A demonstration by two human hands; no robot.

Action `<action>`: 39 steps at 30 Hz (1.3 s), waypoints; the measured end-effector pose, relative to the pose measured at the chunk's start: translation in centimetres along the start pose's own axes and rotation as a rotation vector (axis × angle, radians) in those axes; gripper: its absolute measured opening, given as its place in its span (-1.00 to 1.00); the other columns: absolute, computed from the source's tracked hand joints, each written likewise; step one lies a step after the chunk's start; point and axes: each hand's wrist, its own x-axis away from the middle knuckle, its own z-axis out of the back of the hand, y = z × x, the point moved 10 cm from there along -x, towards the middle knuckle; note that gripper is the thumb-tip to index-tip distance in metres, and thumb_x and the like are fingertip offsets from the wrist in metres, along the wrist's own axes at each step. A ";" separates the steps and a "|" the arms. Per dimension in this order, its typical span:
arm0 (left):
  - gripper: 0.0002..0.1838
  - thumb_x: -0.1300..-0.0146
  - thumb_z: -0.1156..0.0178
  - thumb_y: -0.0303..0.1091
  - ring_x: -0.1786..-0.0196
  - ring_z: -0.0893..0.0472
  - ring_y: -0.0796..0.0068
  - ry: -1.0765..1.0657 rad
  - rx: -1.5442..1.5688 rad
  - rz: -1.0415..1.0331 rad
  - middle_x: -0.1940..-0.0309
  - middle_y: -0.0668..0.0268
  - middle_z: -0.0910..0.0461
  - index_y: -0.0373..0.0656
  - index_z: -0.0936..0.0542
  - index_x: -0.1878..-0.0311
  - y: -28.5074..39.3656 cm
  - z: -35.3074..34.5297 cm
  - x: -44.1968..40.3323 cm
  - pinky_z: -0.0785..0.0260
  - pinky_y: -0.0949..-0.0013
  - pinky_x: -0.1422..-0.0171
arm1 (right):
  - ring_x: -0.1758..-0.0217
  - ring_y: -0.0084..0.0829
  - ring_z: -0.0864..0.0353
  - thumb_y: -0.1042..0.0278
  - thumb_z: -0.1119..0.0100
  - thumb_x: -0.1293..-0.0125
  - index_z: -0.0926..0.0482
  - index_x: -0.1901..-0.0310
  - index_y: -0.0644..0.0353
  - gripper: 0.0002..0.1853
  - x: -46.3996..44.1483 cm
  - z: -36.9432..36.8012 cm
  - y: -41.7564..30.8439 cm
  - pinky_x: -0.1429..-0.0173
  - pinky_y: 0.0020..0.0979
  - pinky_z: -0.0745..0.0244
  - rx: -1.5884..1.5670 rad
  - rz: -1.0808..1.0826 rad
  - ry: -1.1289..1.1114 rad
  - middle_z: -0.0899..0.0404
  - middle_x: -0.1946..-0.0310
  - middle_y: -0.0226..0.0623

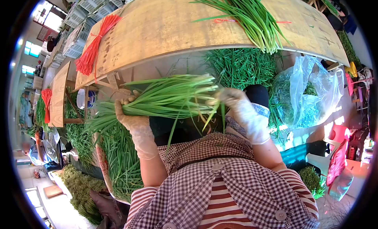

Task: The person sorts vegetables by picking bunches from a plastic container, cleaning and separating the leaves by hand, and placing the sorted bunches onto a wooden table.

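Observation:
My left hand (132, 112), in a thin whitish glove, is closed around a bunch of garlic chives (169, 97) held sideways above my lap. The long green leaves trail off to the left and the pale stem ends point right. My right hand (236, 103), gloved too and slightly blurred, is at those stem ends with its fingers pinched together. A few yellowish and green chive leaves (212, 115) hang down from its fingertips. Another pile of chives (256, 24) lies on the wooden table (169, 28) in front of me, across a red tie (224, 20).
A bundle of red ties (96, 45) lies on the table's left. Loose greens (240, 69) are heaped beneath the table, beside a clear plastic bag (311, 91). More chives (120, 162) fill a container at my left. A person (39, 150) sits far left; crates (76, 40) stand behind.

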 end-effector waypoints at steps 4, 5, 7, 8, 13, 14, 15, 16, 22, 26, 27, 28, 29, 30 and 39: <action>-0.71 -0.26 -0.14 -0.20 0.38 -0.49 0.38 0.019 -0.058 -0.130 0.58 0.37 -0.44 -0.08 -0.42 0.55 2.5 0.0 0.2 -0.43 0.16 -0.07 | 0.06 -0.33 -0.65 0.30 -0.36 -0.15 -0.63 0.19 0.24 -0.75 0.7 7.5 -2.3 -0.15 -0.26 -0.51 -0.508 0.181 0.221 -0.66 0.15 -0.21; -0.71 -0.26 -0.14 -0.20 0.38 -0.49 0.38 0.016 -0.066 -0.140 0.59 0.37 -0.44 -0.08 -0.42 0.55 2.4 -0.2 0.4 -0.44 0.16 -0.08 | 0.00 -0.32 -0.63 0.37 -0.38 -0.10 -0.63 0.15 0.21 -0.73 1.1 8.0 -4.9 -0.15 -0.25 -0.51 -0.067 0.217 0.358 -0.66 0.10 -0.22; -0.71 -0.25 -0.14 -0.21 0.39 -0.49 0.37 -0.003 -0.082 -0.149 0.60 0.36 -0.43 -0.09 -0.42 0.55 1.8 -0.8 0.4 -0.44 0.16 -0.09 | -0.06 -0.29 -0.60 0.46 -0.37 -0.04 -0.63 0.03 0.11 -0.62 1.3 4.1 -9.6 -0.18 -0.23 -0.48 0.668 0.569 0.226 -0.65 0.04 -0.27; -0.72 -0.25 -0.14 -0.22 0.39 -0.50 0.37 -0.016 -0.068 -0.115 0.60 0.35 -0.43 -0.09 -0.41 0.55 1.1 -1.2 0.4 -0.44 0.15 -0.11 | -0.07 -0.26 -0.59 0.43 -0.38 0.02 -0.64 0.02 0.06 -0.57 1.4 1.9 -10.6 -0.25 -0.21 -0.40 0.710 0.640 0.160 -0.64 0.02 -0.29; -0.74 -0.25 -0.16 -0.25 0.39 -0.51 0.36 -0.009 -0.013 0.004 0.61 0.34 -0.42 -0.10 -0.42 0.52 -1.4 -1.4 0.8 -0.43 0.12 -0.20 | -0.21 -0.34 -0.46 0.26 -0.43 0.10 -0.67 0.13 -0.14 -0.61 -0.1 -3.8 -7.6 -0.43 -0.04 -0.09 0.939 0.619 0.163 -0.63 0.12 -0.55; -0.73 -0.25 -0.13 -0.27 0.43 -0.49 0.34 0.029 0.020 0.025 0.61 0.29 -0.44 -0.15 -0.42 0.54 -1.5 -1.0 0.8 -0.42 0.14 -0.19 | -0.18 -0.35 -0.49 0.30 -0.42 0.10 -0.67 0.22 -0.12 -0.69 -0.1 -3.8 -7.4 -0.39 -0.04 -0.16 0.864 0.681 0.164 -0.64 0.13 -0.56; -0.73 -0.25 -0.13 -0.27 0.43 -0.49 0.34 0.023 0.011 0.023 0.62 0.29 -0.44 -0.15 -0.42 0.54 -1.3 -0.9 0.8 -0.42 0.14 -0.19 | -0.17 -0.35 -0.51 0.31 -0.41 0.10 -0.67 0.25 -0.11 -0.71 -0.1 -3.9 -7.1 -0.39 -0.04 -0.17 0.713 0.666 0.104 -0.64 0.13 -0.55; -0.73 -0.25 -0.13 -0.27 0.43 -0.49 0.34 0.018 0.004 0.022 0.62 0.28 -0.44 -0.15 -0.42 0.54 -1.2 -0.8 0.8 -0.42 0.13 -0.19 | -0.16 -0.35 -0.52 0.33 -0.41 0.10 -0.66 0.27 -0.09 -0.74 -0.1 -4.0 -6.9 -0.38 -0.04 -0.19 0.564 0.648 0.045 -0.64 0.13 -0.54; -0.72 -0.28 -0.09 -0.22 0.42 -0.49 0.35 0.129 -0.081 -0.006 0.60 0.31 -0.44 -0.10 -0.42 0.53 0.0 0.8 0.2 -0.44 0.10 -0.15 | -0.09 -0.40 -0.60 0.43 -0.31 -0.03 -0.62 0.36 0.02 -0.89 0.7 -3.3 -7.7 -0.35 -0.06 -0.30 0.903 0.591 0.066 -0.67 0.13 -0.45; -0.71 -0.31 -0.03 -0.18 0.36 -0.52 0.33 0.192 -0.120 -0.082 0.56 0.32 -0.48 -0.09 -0.42 0.51 3.3 2.3 -0.6 -0.44 0.09 -0.12 | 0.05 -0.35 -0.66 0.46 -0.22 -0.12 -0.68 0.18 0.06 -0.79 0.7 7.8 -0.7 -0.09 -0.22 -0.50 0.636 0.074 0.398 -0.68 0.18 -0.35; -0.71 -0.31 -0.03 -0.18 0.35 -0.53 0.32 0.211 -0.132 -0.098 0.55 0.31 -0.49 -0.09 -0.43 0.51 3.8 2.5 -0.3 -0.44 0.08 -0.12 | 0.09 -0.33 -0.66 0.46 -0.22 -0.11 -0.68 0.15 0.07 -0.76 1.2 10.0 -1.4 -0.01 -0.29 -0.54 0.812 0.036 0.544 -0.68 0.20 -0.32; -0.70 -0.32 -0.02 -0.17 0.31 -0.54 0.33 0.187 -0.146 -0.083 0.53 0.32 -0.50 -0.08 -0.43 0.51 3.9 2.4 -0.2 -0.44 0.09 -0.13 | 0.13 -0.32 -0.66 0.46 -0.23 -0.11 -0.68 0.17 0.08 -0.78 1.6 9.3 -3.9 0.05 -0.33 -0.55 1.143 0.245 0.607 -0.69 0.21 -0.30; -0.70 -0.32 -0.02 -0.17 0.31 -0.54 0.33 0.203 -0.144 -0.092 0.53 0.32 -0.50 -0.09 -0.43 0.51 3.7 2.5 0.0 -0.44 0.10 -0.13 | 0.16 -0.30 -0.66 0.46 -0.24 -0.11 -0.69 0.19 0.10 -0.79 2.2 7.6 -5.7 0.11 -0.38 -0.56 1.470 0.464 0.662 -0.69 0.23 -0.28; -0.70 -0.32 -0.02 -0.17 0.31 -0.53 0.33 0.218 -0.142 -0.100 0.53 0.32 -0.50 -0.09 -0.43 0.51 3.1 2.0 0.7 -0.44 0.10 -0.14 | 0.18 -0.28 -0.65 0.42 -0.27 -0.11 -0.69 0.22 0.11 -0.83 1.1 6.9 -6.3 0.06 -0.34 -0.55 1.111 0.453 0.537 -0.69 0.24 -0.27; -0.70 -0.33 -0.03 -0.17 0.31 -0.54 0.31 0.082 -0.068 -0.096 0.53 0.29 -0.52 -0.08 -0.45 0.51 0.2 0.6 1.4 -0.44 0.08 -0.16 | 0.00 -0.21 -0.60 -0.04 -0.29 -0.16 -0.70 0.15 0.10 -0.61 -4.5 -5.4 1.5 -0.18 -0.26 -0.39 0.335 0.038 0.046 -0.66 0.16 -0.13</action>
